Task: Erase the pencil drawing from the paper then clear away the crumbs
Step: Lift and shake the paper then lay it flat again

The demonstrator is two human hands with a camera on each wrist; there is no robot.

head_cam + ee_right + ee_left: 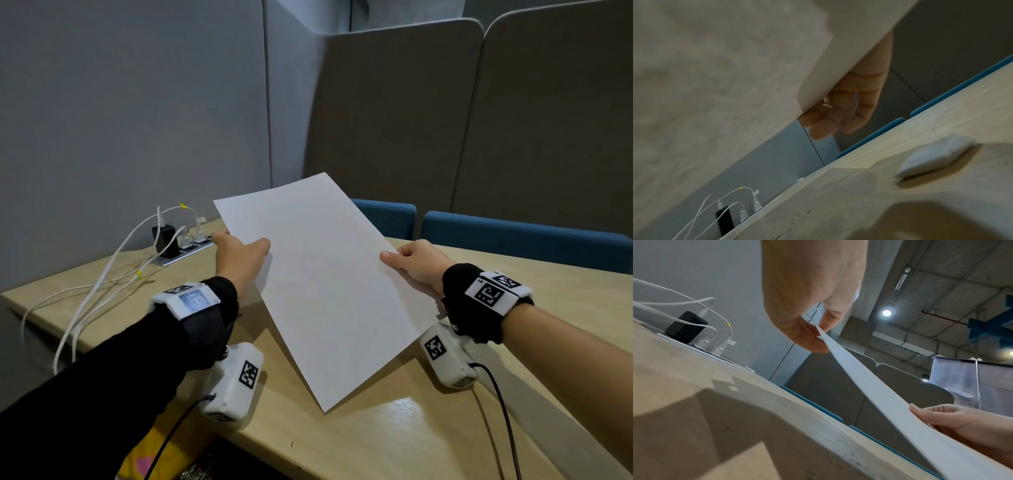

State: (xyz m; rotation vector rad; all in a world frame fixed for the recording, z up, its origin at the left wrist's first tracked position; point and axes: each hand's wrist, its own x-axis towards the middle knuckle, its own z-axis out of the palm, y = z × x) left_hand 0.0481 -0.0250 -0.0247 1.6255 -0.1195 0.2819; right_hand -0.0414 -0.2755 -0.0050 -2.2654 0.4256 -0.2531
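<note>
A white sheet of paper point(318, 284) hangs tilted above the wooden table point(376, 438), its near corner low over the tabletop. No pencil marks show on the face turned to me. My left hand point(260, 247) pinches its left edge, thumb on top; the left wrist view shows this pinch by the left hand point(819, 335) on the paper point(879, 395) seen edge-on. My right hand point(390, 259) pinches the right edge. In the right wrist view the right hand's fingers point(838, 116) lie under the paper point(715, 81). Small dark specks point(799, 217) dot the table.
A white folded wad point(935, 155), perhaps a tissue, lies on the table by my right hand. A power strip point(186, 247) with a black charger and white cables point(102, 291) sits at the back left. Blue chair backs point(513, 236) and grey partitions bound the far side.
</note>
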